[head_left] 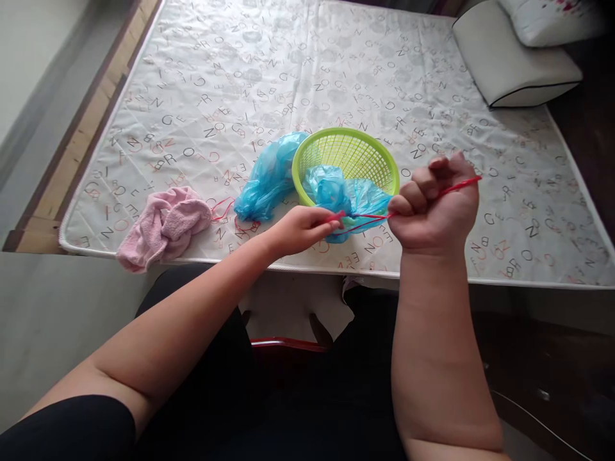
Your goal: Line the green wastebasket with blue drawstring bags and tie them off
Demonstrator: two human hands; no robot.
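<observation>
A red string (369, 216) runs taut between my two hands at the mouth of a blue plastic bag (327, 186). My left hand (303, 229) is closed, pinching the string and the gathered neck of this bag. Palm up, my right hand (435, 205) is curled round the string, whose loose end sticks out on the right. The bag lies partly in a green plastic basket (355, 152) and partly over its near rim. Left of the basket rests a second blue plastic bag (271, 173) with red string near its end. What the bags hold is unclear.
A pink cloth (163, 224) lies crumpled at the near left edge of the letter-printed mattress (250, 83). Pillows, one of them white with a dark trim (514, 57), sit at the far right. Below the edge is a chair with a red rim (288, 344).
</observation>
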